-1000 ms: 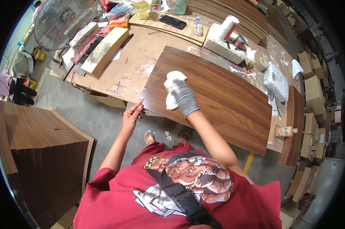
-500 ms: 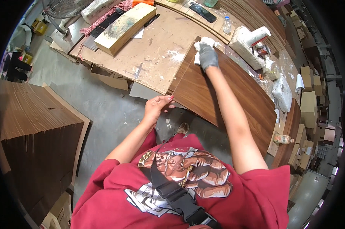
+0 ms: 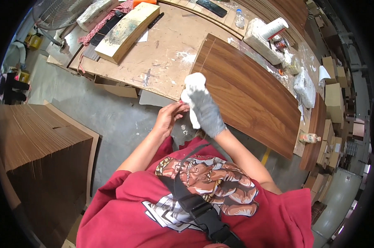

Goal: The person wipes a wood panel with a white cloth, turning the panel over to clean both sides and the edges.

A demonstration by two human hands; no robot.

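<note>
Right hand [image 3: 207, 112] drawn back, clutching white cloth [image 3: 195, 81] | left hand [image 3: 167, 119] pinches board [image 3: 253, 97] corner | bottle [image 3: 239, 20] contents unclear

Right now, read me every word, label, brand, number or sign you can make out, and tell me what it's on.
No text is readable.
White cylindrical container with a red mark: print too small.
Small dark round can: label too blurred.
Clear plastic bottle with a coloured label: print too small.
Dark red cloth shirt: printed picture, no readable words.
</note>
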